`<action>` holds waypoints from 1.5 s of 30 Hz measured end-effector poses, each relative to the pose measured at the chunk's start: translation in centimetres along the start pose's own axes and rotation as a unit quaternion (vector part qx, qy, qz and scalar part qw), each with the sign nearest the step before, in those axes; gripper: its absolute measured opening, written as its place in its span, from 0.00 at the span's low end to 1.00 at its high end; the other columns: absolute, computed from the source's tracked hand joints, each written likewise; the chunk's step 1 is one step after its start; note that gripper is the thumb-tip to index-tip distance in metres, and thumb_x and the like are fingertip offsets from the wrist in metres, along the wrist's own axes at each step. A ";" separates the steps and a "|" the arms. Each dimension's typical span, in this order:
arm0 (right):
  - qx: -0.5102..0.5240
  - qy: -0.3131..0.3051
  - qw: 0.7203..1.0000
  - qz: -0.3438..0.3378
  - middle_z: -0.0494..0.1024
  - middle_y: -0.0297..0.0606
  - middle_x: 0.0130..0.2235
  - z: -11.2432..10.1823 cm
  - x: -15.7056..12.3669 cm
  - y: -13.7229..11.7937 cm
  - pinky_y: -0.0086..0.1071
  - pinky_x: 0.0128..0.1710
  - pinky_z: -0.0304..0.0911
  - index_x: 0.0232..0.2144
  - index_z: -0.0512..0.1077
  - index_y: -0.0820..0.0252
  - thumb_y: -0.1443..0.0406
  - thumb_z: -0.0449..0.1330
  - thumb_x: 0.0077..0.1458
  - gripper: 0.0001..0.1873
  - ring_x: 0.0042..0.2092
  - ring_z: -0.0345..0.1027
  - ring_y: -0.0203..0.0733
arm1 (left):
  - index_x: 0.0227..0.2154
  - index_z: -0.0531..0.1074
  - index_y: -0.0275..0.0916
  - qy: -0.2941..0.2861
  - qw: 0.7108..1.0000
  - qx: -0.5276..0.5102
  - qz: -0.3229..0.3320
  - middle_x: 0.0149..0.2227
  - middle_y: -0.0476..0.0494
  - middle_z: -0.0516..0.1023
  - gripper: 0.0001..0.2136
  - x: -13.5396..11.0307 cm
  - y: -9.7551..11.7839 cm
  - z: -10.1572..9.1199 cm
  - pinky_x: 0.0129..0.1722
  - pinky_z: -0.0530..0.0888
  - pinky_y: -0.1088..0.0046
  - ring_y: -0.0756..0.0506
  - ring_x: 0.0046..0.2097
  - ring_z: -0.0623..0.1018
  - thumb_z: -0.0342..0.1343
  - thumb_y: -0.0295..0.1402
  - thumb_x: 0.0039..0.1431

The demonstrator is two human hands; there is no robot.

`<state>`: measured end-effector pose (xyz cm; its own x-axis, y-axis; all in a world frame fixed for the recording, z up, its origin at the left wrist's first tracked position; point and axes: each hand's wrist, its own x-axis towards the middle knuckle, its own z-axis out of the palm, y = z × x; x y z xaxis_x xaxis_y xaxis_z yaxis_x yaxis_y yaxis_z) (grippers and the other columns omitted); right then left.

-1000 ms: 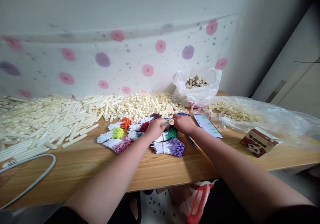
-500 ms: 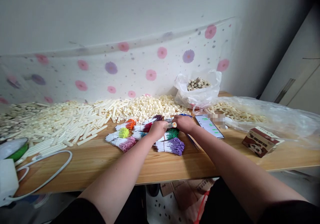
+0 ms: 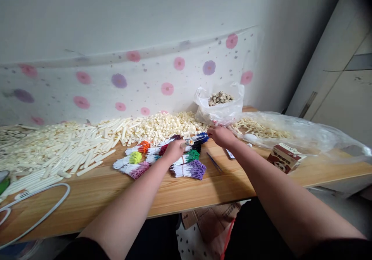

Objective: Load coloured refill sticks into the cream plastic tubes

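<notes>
My left hand (image 3: 174,150) is closed round a short pale pen barrel (image 3: 188,142), whose round end with an orange centre faces right. My right hand (image 3: 222,136) is pinched just beyond the blue-tipped bundle (image 3: 203,137); a thin stick seems to reach its fingertips, too small to name. Around my left hand lie banded bundles of white sticks with coloured ends: purple (image 3: 197,169), green (image 3: 193,155), pink (image 3: 136,170), yellow (image 3: 134,158) and orange (image 3: 143,147). Dark bundles beside the barrel are partly hidden.
Cream plastic parts (image 3: 162,126) are heaped along the back. A plastic bag (image 3: 203,111) of pen-like pieces stands behind my right hand. Dark tweezers-like tool (image 3: 214,162), phone (image 3: 229,154) under my forearm, small carton (image 3: 284,158), plastic sheeting (image 3: 316,136) and white cable (image 3: 58,207) also lie about.
My right hand has moved right, away from the barrel and the bundles. My left hand keeps the barrel. The view has turned right; my right forearm now covers most of the phone.
</notes>
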<state>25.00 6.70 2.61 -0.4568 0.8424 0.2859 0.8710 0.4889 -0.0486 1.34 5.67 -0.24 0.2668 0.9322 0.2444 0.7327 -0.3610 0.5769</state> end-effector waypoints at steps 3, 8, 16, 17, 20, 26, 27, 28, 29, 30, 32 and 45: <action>0.038 0.005 0.997 -0.061 0.74 0.40 0.39 -1.7 -1.4 -0.8 0.27 0.39 0.59 0.35 0.73 0.61 0.68 0.51 0.60 0.11 0.40 0.68 0.37 | 0.35 0.77 0.35 -0.025 0.998 -0.059 -0.006 0.28 0.46 0.77 0.10 -0.7 2.1 -0.8 0.30 0.65 0.74 0.48 0.30 0.72 0.52 0.32 0.54; 0.178 0.053 0.970 -0.156 0.74 0.38 0.35 -3.0 -3.4 -3.4 0.26 0.37 0.60 0.32 0.74 0.62 0.70 0.53 0.58 0.09 0.35 0.66 0.34 | 0.21 0.75 0.36 -0.077 0.982 -0.171 -0.015 0.23 0.49 0.76 0.08 -3.3 6.0 -1.7 0.31 0.65 0.74 0.49 0.28 0.72 0.56 0.34 0.50; 0.649 0.019 0.760 -0.031 0.77 0.34 0.30 -1.8 -5.0 -4.7 0.31 0.35 0.67 0.32 0.75 0.61 0.63 0.65 0.46 0.09 0.32 0.71 0.35 | 0.24 0.73 0.36 -0.061 0.914 -0.398 -0.042 0.19 0.50 0.70 0.08 -6.2 6.6 -0.9 0.26 0.61 0.75 0.51 0.25 0.67 0.60 0.36 0.48; 0.676 0.011 0.736 -0.020 0.78 0.34 0.30 -1.8 -5.2 -4.9 0.31 0.36 0.68 0.32 0.75 0.61 0.63 0.67 0.44 0.10 0.32 0.72 0.35 | 0.24 0.73 0.35 -0.059 0.907 -0.415 -0.043 0.19 0.50 0.70 0.08 -6.4 6.6 -0.8 0.26 0.61 0.75 0.51 0.25 0.67 0.60 0.36 0.47; 0.727 -0.002 0.686 0.003 0.79 0.35 0.30 -1.8 -5.2 -5.4 0.32 0.37 0.69 0.32 0.77 0.61 0.63 0.69 0.41 0.13 0.33 0.73 0.35 | 0.23 0.71 0.35 -0.055 0.885 -0.459 -0.050 0.19 0.50 0.68 0.09 -6.9 7.0 -0.7 0.25 0.60 0.75 0.52 0.24 0.66 0.61 0.36 0.46; 0.751 -0.012 0.660 -0.012 0.80 0.35 0.27 -2.0 -5.2 -6.0 0.30 0.34 0.70 0.32 0.77 0.61 0.63 0.69 0.42 0.12 0.31 0.74 0.34 | 0.24 0.71 0.35 -0.068 0.868 -0.488 -0.057 0.20 0.50 0.69 0.09 -7.6 7.0 -0.9 0.26 0.60 0.75 0.53 0.24 0.65 0.61 0.36 0.46; 0.748 -0.008 0.663 -0.015 0.80 0.35 0.27 -2.1 -5.3 -6.1 0.29 0.34 0.69 0.31 0.77 0.61 0.62 0.69 0.42 0.12 0.30 0.74 0.34 | 0.24 0.71 0.35 -0.075 0.869 -0.485 -0.058 0.20 0.50 0.69 0.09 -7.7 6.9 -0.9 0.26 0.60 0.75 0.53 0.24 0.66 0.61 0.36 0.46; 0.741 -0.001 0.671 -0.020 0.79 0.35 0.26 -2.1 -5.3 -6.1 0.29 0.33 0.69 0.30 0.77 0.61 0.62 0.69 0.42 0.11 0.29 0.73 0.34 | 0.24 0.71 0.35 -0.083 0.870 -0.483 -0.058 0.20 0.49 0.70 0.10 -7.7 6.8 -0.9 0.26 0.61 0.75 0.52 0.24 0.66 0.61 0.37 0.46; 0.728 0.009 0.685 -0.026 0.78 0.35 0.26 -2.2 -5.4 -6.2 0.30 0.32 0.69 0.29 0.76 0.61 0.61 0.69 0.42 0.11 0.29 0.73 0.35 | 0.25 0.71 0.35 -0.091 0.869 -0.482 -0.058 0.21 0.49 0.70 0.10 -7.6 6.7 -0.8 0.27 0.61 0.75 0.52 0.25 0.67 0.61 0.38 0.46; 0.709 0.022 0.704 -0.035 0.78 0.35 0.26 -2.2 -5.4 -6.2 0.30 0.32 0.69 0.28 0.76 0.61 0.61 0.69 0.43 0.10 0.29 0.72 0.35 | 0.25 0.71 0.35 -0.098 0.870 -0.480 -0.056 0.22 0.48 0.71 0.11 -7.5 6.5 -0.8 0.27 0.61 0.74 0.52 0.25 0.67 0.61 0.38 0.46; 0.667 0.048 0.742 -0.048 0.77 0.35 0.27 -2.1 -5.3 -6.3 0.30 0.32 0.68 0.26 0.76 0.61 0.60 0.69 0.43 0.10 0.30 0.71 0.34 | 0.26 0.71 0.35 -0.108 0.876 -0.467 -0.044 0.23 0.48 0.71 0.11 -7.1 6.2 -0.7 0.28 0.62 0.74 0.51 0.26 0.68 0.61 0.39 0.47; 0.406 0.312 0.859 -0.017 0.76 0.36 0.30 -5.4 -7.4 -6.0 0.34 0.32 0.66 0.30 0.71 0.55 0.66 0.60 0.54 0.01 0.32 0.69 0.39 | 0.26 0.73 0.38 -0.005 0.978 -0.190 0.082 0.29 0.47 0.76 0.08 -2.9 2.9 -0.9 0.34 0.67 0.73 0.47 0.33 0.73 0.54 0.36 0.56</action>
<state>24.07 -3.68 5.93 -0.0733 0.6622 0.7457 0.3305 0.7216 -0.6083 2.12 1.90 1.40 0.3693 0.8606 0.3507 0.3946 -0.4868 0.7793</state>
